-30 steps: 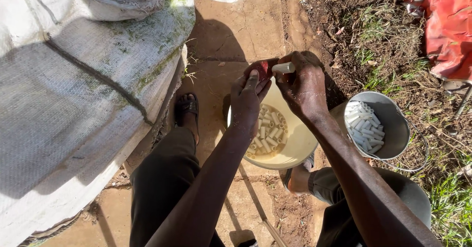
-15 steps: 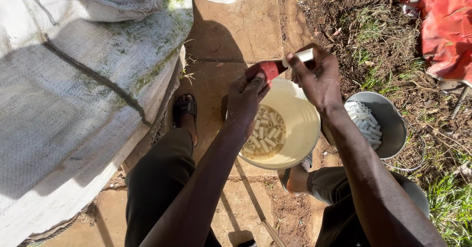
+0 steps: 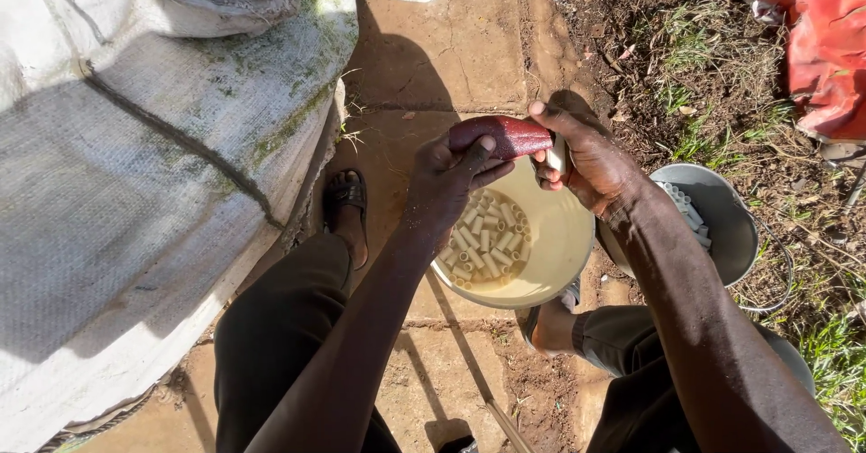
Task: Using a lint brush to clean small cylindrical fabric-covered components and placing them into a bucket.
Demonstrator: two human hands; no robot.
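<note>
My left hand [image 3: 448, 180] grips a reddish-purple oblong root, like a sweet potato [image 3: 510, 134], by its left end, above a cream plastic bowl [image 3: 559, 241]. My right hand [image 3: 591, 160] is at the root's right end and holds a pale-handled tool, probably a small knife [image 3: 557, 158], against it; the blade is hidden. The bowl sits on the ground between my feet and holds several short pale tube-shaped pieces [image 3: 483, 241] in a little liquid.
A grey metal pot [image 3: 722, 223] with more pale pieces stands right of the bowl. Large white woven sacks [image 3: 135, 146] fill the left. My sandalled left foot [image 3: 347, 205] rests beside them. Red cloth [image 3: 825, 47] lies at the top right on dirt and grass.
Both hands have risen and drawn apart over the bowl, so more of the reddish root shows between them. The bowl and pot have not moved.
</note>
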